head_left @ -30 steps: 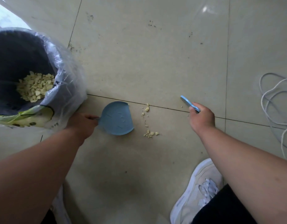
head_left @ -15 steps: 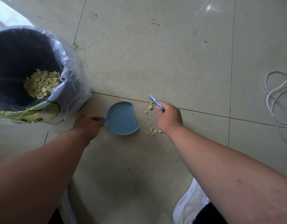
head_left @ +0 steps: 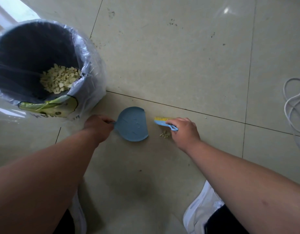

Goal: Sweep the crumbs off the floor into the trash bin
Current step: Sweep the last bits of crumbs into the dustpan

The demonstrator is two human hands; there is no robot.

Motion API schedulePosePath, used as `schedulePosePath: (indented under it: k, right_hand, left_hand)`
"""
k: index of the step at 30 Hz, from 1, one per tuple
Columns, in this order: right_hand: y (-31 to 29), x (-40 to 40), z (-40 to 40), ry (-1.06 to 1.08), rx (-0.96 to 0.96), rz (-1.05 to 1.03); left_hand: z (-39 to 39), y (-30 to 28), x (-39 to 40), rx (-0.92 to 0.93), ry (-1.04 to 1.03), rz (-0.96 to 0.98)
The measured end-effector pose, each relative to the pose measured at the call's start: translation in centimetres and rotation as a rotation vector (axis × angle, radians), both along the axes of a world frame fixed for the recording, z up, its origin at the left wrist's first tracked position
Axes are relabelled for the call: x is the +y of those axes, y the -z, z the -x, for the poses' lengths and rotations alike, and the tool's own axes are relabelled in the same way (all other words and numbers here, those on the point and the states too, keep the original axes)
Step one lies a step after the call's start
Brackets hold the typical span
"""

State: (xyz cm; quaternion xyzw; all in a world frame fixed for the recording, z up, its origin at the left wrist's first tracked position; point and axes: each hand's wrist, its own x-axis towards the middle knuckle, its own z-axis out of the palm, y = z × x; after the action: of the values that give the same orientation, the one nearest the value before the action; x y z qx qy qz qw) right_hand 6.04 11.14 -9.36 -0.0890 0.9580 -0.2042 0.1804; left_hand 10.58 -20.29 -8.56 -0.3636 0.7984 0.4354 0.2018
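Note:
A small blue dustpan (head_left: 131, 124) lies flat on the tiled floor, its open edge facing right. My left hand (head_left: 97, 124) grips its handle. My right hand (head_left: 183, 130) holds a blue hand brush (head_left: 162, 122) with yellow bristles, tilted on its side just right of the pan. A small heap of pale yellow crumbs (head_left: 164, 133) lies below the brush, between the pan's edge and my right hand. At the upper left stands the dark trash bin (head_left: 88, 92) lined with a clear plastic bag, with a pile of the same crumbs (head_left: 59, 78) at its bottom.
A white cable (head_left: 292, 105) loops on the floor at the right edge. My white shoes (head_left: 200, 211) show at the bottom, right and left. A single crumb (head_left: 205, 117) lies on the tile joint to the right.
My right hand swept the brush leftward to the crumbs, then drew it slightly right and tipped it over, showing the bristles. The scattered crumbs are now gathered into one small heap. The dustpan stayed put.

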Motion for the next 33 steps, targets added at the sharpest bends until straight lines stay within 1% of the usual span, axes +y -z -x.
schedulePosePath:
  k: [3, 5, 7, 10, 12, 16, 19, 23, 29, 33]
  right_hand:
    - [-0.2, 0.4, -1.4, -0.016, -0.024, 0.022]
    - [-0.4, 0.6, -2.0, 0.015, -0.016, 0.068]
    - [-0.8, 0.8, -2.1, 0.114, 0.003, 0.126]
    - [-1.9, 1.3, -1.5, 0.364, -0.005, 0.18]
    - [-2.3, 2.4, -1.1, 0.476, -0.012, 0.126]
    - [-2.1, 4.1, -1.2, 0.55, -0.041, -0.028]
    - [-1.8, 3.5, -2.1, 0.516, -0.088, -0.058]
    - [-0.9, 1.3, -3.2, 0.378, -0.133, -0.071]
    - [-0.6, -2.7, -4.2, 0.264, -0.159, -0.036]
    - [-0.5, -5.2, -4.6, 0.189, -0.183, -0.015]
  left_hand:
    - [-0.4, 0.0, 0.2, -0.014, 0.029, 0.021]
    - [-0.5, -0.1, 0.4, -0.025, 0.032, 0.022]
    - [-0.3, -0.5, 0.7, -0.042, 0.03, 0.014]
    - [0.3, -0.8, 1.0, -0.055, 0.088, 0.03]
    - [0.7, -1.0, 1.3, -0.064, 0.138, 0.067]
    - [0.9, -0.8, 1.7, -0.076, 0.258, 0.141]
    - [0.8, -0.5, 2.0, -0.075, 0.331, 0.169]
    - [0.8, -0.3, 2.5, -0.064, 0.399, 0.181]
    - [0.7, -0.2, 3.7, -0.057, 0.402, 0.189]
    - [0.3, 0.2, 4.7, -0.069, 0.378, 0.16]
